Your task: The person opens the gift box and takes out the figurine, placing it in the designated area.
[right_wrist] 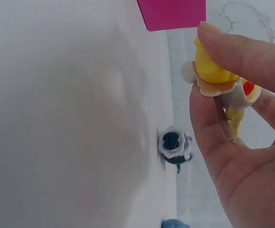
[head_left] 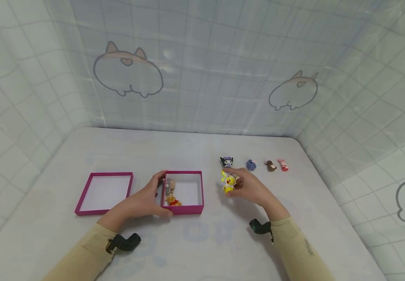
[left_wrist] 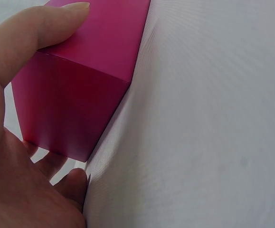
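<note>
Fingers [right_wrist: 204, 114] of our right hand [head_left: 249, 190] are drawn together on a small, glossy yellow-and-white toy figurine [head_left: 229, 183], thumb at its yellow base and fingers about its upper part, so its long axis runs across the grip, head pointing away from us. It appears held off the table [head_left: 202, 253]. Our left hand [head_left: 142, 201] grips the left end of an open, straight-walled magenta box [head_left: 185, 210], thumb along the near wall. That box lies left of our right fingers, apart and slightly lower in the head view; we judge this sideways gap to matter most. Inside, a grey-and-tan figurine [head_left: 170, 186] and a yellow bear figurine in red [head_left: 173, 201] lie on the side farther from those fingers. Just beyond them sits a black-and-purple figurine [head_left: 227, 162].
</note>
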Available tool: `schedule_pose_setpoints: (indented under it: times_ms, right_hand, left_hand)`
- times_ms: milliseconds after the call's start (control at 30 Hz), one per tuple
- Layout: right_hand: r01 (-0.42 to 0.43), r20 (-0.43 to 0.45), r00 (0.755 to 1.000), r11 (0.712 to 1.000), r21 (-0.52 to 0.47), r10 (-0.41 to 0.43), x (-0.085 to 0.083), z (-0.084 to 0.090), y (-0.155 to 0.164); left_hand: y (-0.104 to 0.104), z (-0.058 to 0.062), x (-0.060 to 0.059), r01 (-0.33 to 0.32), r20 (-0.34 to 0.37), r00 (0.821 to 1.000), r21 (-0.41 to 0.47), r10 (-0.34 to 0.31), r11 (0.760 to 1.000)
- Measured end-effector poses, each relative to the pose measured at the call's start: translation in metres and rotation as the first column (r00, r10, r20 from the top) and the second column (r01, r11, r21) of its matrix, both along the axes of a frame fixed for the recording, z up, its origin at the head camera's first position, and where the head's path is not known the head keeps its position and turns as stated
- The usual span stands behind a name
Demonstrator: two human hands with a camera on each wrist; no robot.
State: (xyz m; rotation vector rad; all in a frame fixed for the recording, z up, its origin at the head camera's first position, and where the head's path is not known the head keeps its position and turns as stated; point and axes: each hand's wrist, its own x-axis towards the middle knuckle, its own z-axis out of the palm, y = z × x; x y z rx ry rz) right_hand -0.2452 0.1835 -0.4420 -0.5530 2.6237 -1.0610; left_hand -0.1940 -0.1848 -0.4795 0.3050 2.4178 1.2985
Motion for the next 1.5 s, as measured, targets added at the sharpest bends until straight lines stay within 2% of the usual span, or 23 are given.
schedule_pose_setpoints:
  times_ms: [400,600,867,1000,1167,1333,1500]
  right_hand:
    - [-0.004,0.025,1.0,0.999,0.038,0.003,-0.005,-0.005,0.012]
    - [-0.006,0.097,0.995,0.999,0.051,0.001,-0.01,-0.011,0.014]
    - [0.017,0.141,0.99,1.0,0.004,-0.017,-0.013,-0.015,0.018]
    - [0.039,0.188,0.982,0.999,-0.021,-0.035,-0.013,-0.018,0.019]
    - [0.091,0.268,0.96,0.995,-0.026,-0.081,-0.011,-0.021,0.02]
    - [0.078,0.298,0.952,0.997,-0.017,-0.069,-0.01,-0.024,0.024]
    - [0.048,0.305,0.951,0.999,0.014,-0.05,-0.014,-0.023,0.029]
  left_hand:
    - [0.001,0.003,-0.004,0.009,-0.01,1.0,0.002,-0.009,1.0]
    - [-0.001,0.006,-0.005,0.02,-0.03,0.999,-0.005,-0.02,1.0]
    - [0.0,0.004,-0.007,0.026,-0.03,0.999,0.015,-0.026,1.0]
    - [0.0,0.003,-0.006,0.015,-0.017,1.0,-0.008,-0.015,1.0]
    - [0.0,-0.003,-0.002,0.005,-0.015,1.0,-0.026,-0.005,1.0]
    - [0.0,-0.007,0.002,0.003,-0.02,1.0,-0.021,-0.003,1.0]
    - [0.0,-0.005,0.0,0.006,-0.025,1.0,-0.006,-0.006,1.0]
